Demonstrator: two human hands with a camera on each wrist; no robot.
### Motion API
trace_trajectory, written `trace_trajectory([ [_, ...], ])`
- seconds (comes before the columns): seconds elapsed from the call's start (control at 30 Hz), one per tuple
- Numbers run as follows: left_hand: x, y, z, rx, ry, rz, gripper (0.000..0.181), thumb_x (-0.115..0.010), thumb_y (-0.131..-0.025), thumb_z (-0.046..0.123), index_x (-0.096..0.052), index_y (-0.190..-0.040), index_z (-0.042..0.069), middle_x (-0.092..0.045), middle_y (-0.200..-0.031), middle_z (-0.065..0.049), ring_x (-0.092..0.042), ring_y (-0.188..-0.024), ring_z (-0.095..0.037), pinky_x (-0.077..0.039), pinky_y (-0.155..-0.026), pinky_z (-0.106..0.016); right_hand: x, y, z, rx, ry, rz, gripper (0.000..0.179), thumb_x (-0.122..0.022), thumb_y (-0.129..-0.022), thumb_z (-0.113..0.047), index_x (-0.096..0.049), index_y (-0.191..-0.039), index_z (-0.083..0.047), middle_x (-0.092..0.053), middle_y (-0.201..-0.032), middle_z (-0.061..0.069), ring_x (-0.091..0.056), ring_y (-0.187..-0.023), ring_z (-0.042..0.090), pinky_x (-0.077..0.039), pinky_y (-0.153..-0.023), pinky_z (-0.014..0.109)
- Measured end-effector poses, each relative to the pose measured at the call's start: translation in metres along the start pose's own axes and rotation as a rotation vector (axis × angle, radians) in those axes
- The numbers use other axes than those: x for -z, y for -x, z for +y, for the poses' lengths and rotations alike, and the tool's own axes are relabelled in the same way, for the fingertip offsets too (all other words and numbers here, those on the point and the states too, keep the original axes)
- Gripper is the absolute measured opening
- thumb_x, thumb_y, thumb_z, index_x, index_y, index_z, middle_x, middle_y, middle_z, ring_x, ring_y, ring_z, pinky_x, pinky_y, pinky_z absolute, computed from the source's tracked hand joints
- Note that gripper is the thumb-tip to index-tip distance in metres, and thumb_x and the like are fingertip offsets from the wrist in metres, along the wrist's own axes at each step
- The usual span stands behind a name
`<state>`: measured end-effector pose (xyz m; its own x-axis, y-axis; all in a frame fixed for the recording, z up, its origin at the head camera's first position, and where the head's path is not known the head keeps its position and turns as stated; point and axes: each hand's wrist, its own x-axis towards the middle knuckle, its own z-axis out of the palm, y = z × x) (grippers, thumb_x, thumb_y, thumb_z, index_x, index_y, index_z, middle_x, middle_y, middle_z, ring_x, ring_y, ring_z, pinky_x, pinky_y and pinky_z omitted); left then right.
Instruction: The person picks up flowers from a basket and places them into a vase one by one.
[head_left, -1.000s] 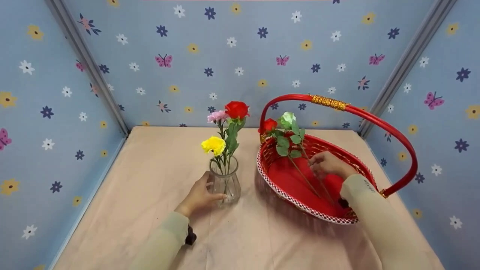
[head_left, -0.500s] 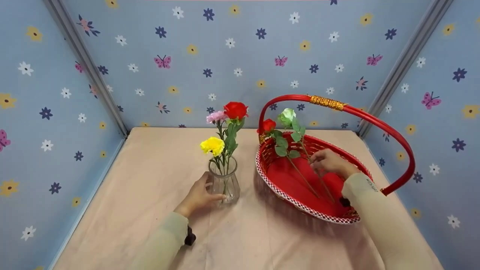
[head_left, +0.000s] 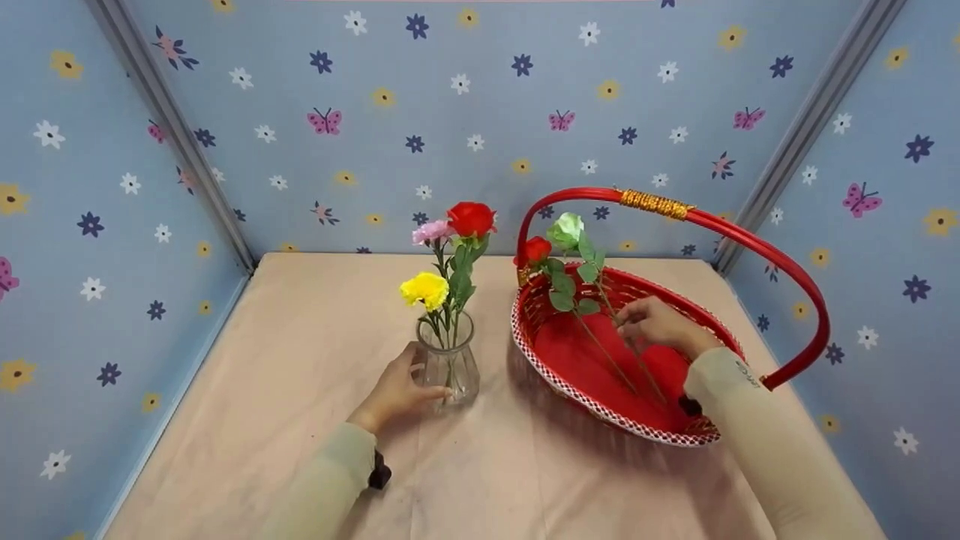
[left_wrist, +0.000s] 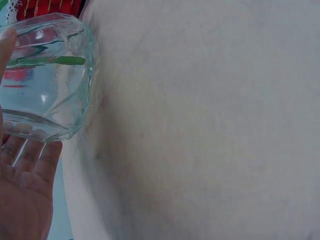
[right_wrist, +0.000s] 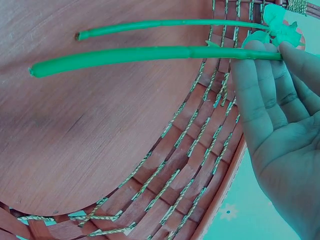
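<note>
My left hand holds a clear glass vase standing on the table, thumb on the near side and fingers on the far side. A red rose, a pink carnation and a yellow carnation stand in the vase. Over the red basket, my right hand pinches the stem of a pale green-white rose between thumb and fingers. Beside it a second red rose leans on the basket's far left rim, its stem reaching across the inside.
The basket's tall red handle arches over it, with a gold-wrapped section at the top. A pinkish cloth covers the table. Blue flower-patterned panels enclose the back and both sides.
The pale rose's bloom has shifted slightly left and up while my right hand keeps hold of its stem. My left hand and the vase stay in place.
</note>
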<state>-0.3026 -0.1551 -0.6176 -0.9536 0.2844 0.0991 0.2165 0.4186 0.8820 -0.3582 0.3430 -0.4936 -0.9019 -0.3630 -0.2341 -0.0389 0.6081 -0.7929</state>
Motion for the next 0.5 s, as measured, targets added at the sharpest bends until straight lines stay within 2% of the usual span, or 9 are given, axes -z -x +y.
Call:
trace_trajectory([
  [0.23, 0.000, -0.001, 0.001, -0.028, 0.001, 0.002, 0.087, -0.100, -0.079, 0.029, -0.049, -0.145, 0.005, -0.065, -0.142, -0.024, -0.061, -0.139, -0.042, -0.047, -0.126, -0.057, -0.001, 0.003, -0.004, 0.007, -0.040, -0.015, 0.016, -0.067, -0.103, -0.003, -0.072, -0.116, 0.005, -0.074, -0.090, 0.017, -0.070, -0.072, 0.023, -0.070, -0.071, 0.037],
  [0.5, 0.001, -0.001, 0.001, -0.004, -0.018, -0.006, 0.090, -0.100, -0.078, 0.031, -0.049, -0.148, 0.007, -0.065, -0.144, -0.018, -0.061, -0.141, -0.037, -0.047, -0.127, -0.053, -0.002, 0.010, -0.013, 0.043, 0.007, -0.025, 0.016, -0.069, -0.104, -0.006, -0.075, -0.116, 0.002, -0.075, -0.094, 0.018, -0.071, -0.074, 0.023, -0.069, -0.073, 0.038],
])
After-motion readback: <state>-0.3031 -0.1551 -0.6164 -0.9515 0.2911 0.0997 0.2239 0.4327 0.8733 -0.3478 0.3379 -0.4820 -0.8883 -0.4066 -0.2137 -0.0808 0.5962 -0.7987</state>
